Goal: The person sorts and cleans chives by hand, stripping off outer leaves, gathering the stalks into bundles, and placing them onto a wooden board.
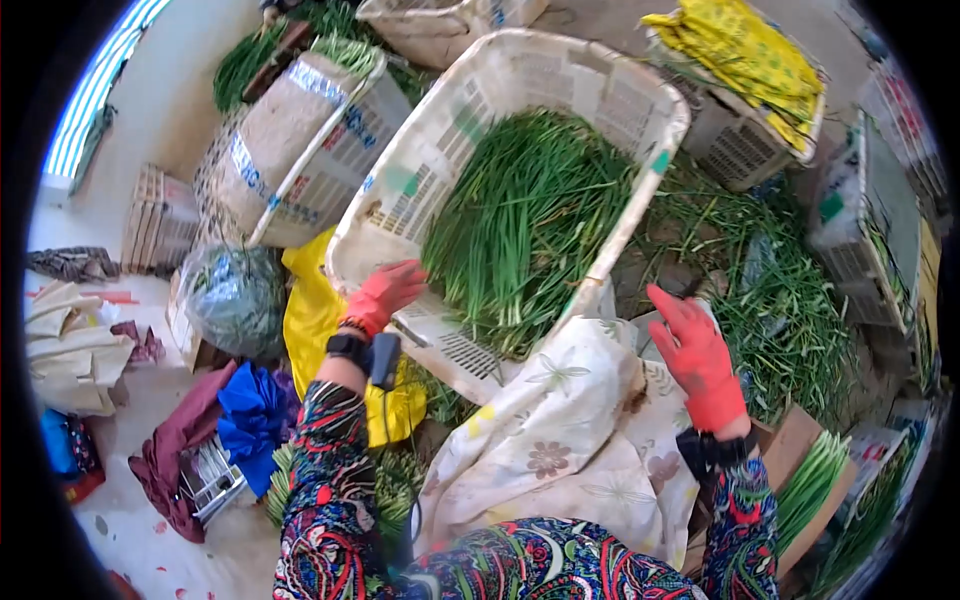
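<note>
Long green stalks point(535, 215) lie in a large white plastic basket point(640, 215) in front of me. My left hand point(385, 297), in a red glove, is at the basket's near left rim, fingers extended and holding nothing visible. To the right of the basket, my right hand point(697, 358), also red-gloved, is raised with its fingers apart and nothing in it. A pale flowered cloth point(550, 440) covers my lap and meets the near edge of the basket.
Loose green stalks point(790, 320) cover the floor at right. A cardboard box point(800, 470) holds stalks at lower right. Yellow cloth point(310, 320) and a filled plastic bag point(235, 300) are at left. Other crates point(740, 150) stand beyond.
</note>
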{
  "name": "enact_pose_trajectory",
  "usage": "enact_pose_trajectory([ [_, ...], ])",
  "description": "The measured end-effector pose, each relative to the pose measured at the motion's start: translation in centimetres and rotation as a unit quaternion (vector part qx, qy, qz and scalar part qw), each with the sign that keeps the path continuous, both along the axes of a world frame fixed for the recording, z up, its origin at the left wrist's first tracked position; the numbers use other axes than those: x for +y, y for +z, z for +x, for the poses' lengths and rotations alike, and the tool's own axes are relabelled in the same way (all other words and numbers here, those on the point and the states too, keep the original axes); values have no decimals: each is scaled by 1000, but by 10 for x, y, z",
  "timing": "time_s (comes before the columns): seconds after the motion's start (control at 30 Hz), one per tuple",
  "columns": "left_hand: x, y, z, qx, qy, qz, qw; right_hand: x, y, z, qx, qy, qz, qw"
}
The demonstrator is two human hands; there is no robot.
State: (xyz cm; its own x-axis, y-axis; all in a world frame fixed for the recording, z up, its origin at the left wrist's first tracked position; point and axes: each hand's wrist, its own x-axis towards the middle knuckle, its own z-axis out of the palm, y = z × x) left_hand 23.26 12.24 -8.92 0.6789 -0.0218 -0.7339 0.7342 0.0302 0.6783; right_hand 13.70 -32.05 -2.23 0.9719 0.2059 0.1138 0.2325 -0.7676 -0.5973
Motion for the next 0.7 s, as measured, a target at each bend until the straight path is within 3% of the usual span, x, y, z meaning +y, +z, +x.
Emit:
enact_pose_trajectory([
  [0.13, -29, -60, 23, 38, -114, 110, 987, 39, -56, 87, -20, 96, -47, 994],
  [0.2, -48, -94, 42, 72, -325, 335, 881, 48, -97, 122, -74, 100, -84, 989],
  [0.23, -74, -79, 43, 120, -331, 411, 841, 49, -106, 133, -79, 109, -96, 986],
  [0.27, -81, -94, 48, 163, -362, 354, 847, 50, -114, 142, -83, 117, -108, 984],
  [0.33, -108, -129, 37, 174, -268, 416, 851, 50, -123, 150, -76, 120, -98, 985],
  [0.43, -106, -215, 15, 158, -168, 388, 892, 50, -123, 150, -57, 108, -37, 992],
  [0.53, -132, -221, 6, 112, -65, 263, 956, 51, -117, 151, -20, 107, -39, 993],
  [0.57, -142, -212, 8, 119, -117, 265, 950, 52, -115, 152, -38, 106, -41, 993],
  [0.6, -155, -223, 1, 100, -160, 390, 901, 54, -111, 152, -25, 103, -39, 994],
  [0.7, -155, -220, 9, 166, -168, 456, 858, 55, -112, 151, -55, 103, -53, 992],
])
